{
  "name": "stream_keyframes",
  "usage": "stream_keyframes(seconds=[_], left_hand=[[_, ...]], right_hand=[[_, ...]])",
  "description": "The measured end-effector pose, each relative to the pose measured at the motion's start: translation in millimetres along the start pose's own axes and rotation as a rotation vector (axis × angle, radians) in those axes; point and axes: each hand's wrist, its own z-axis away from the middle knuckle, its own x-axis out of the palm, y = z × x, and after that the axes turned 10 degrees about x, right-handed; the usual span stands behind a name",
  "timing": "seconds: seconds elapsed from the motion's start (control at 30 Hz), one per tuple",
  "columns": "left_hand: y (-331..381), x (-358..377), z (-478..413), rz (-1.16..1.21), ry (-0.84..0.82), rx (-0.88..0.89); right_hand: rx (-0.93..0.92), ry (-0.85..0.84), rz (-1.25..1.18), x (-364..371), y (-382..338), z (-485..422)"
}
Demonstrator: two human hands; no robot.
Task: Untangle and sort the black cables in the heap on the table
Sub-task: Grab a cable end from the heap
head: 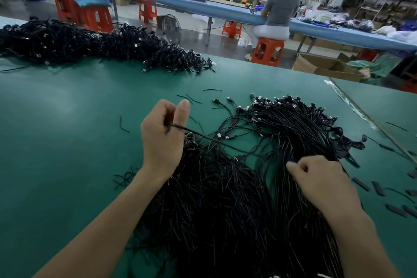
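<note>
On the green tabletop [67, 131], the heap of black cables [221, 192] lies between both hands.
Right hand [320, 183] curls its fingers round the aligned bundle [300, 133]; left hand [161, 140] pinches one cable [203, 136] taut. Best drawn out slowly along its length, holding the bundle down.

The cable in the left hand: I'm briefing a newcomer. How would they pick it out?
On the green table, take the nearer heap. The left hand rises at its left edge. The cable runs straight from that grip to the right, alone stretched above the slack ones.
</note>
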Motion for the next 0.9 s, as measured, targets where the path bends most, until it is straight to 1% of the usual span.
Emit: stream_keyframes(seconds=[0.07,0.1,0.13,0.17,0.23,0.27,0.33,0.37,0.43,0.47,0.5,0.57,0.7,0.77,0.8,0.87,0.9], left_hand=[[6.3,3.8,4.7,-0.093,-0.186,0.075],[9.6,7.1,8.2,-0.147,-0.298,0.108],[13.3,10.6,11.7,-0.207,-0.393,0.143],[17.1,13.4,14.8,-0.271,-0.463,0.169],[23.6,18.0,19.4,-0.398,-0.536,0.205],[25.8,19.7,21.1,-0.455,-0.552,0.218],[29.1,23.3,24.2,-0.552,-0.588,0.218],[29.1,24.6,25.3,-0.590,-0.606,0.210],[27.9,24.9,26.2,-0.609,-0.619,0.193],[26.8,23.4,25.9,-0.586,-0.627,0.180],[25.0,20.7,25.1,-0.538,-0.642,0.146],[20.8,13.6,22.1,-0.354,-0.712,-0.001],[22.1,-0.7,15.2,0.017,-0.988,-0.382],[27.5,-4.9,13.1,0.226,-1.060,-0.610],[30.7,-5.4,12.7,0.332,-1.084,-0.676],[37.8,-3.8,15.1,0.549,-1.112,-0.715],[40.9,-2.1,17.0,0.659,-1.095,-0.718]], right_hand=[[-0.028,-0.138,0.279,-5.0,-6.0,4.2],[-0.091,-0.192,0.303,-6.8,-11.6,7.0],[-0.162,-0.273,0.224,-7.6,-17.9,9.8],[-0.227,-0.351,0.095,-8.9,-24.9,13.9],[-0.330,-0.454,-0.211,-10.0,-37.2,26.0],[-0.356,-0.456,-0.351,-9.1,-42.1,32.3],[-0.320,-0.454,-0.556,-9.9,-52.6,42.9],[-0.305,-0.481,-0.608,-9.5,-56.3,44.4],[-0.267,-0.550,-0.629,-7.3,-60.8,47.4],[-0.255,-0.525,-0.638,-5.1,-62.0,47.3],[-0.260,-0.453,-0.628,-2.1,-61.5,45.2],[-0.279,-0.283,-0.610,3.2,-56.7,38.3],[-0.234,-0.052,-0.737,6.3,-45.9,22.3],[-0.233,-0.003,-0.780,8.0,-46.9,20.2],[-0.236,0.007,-0.784,10.2,-48.3,19.6],[-0.242,-0.012,-0.790,12.6,-53.2,19.6],[-0.265,-0.056,-0.793,12.6,-56.0,20.7]])
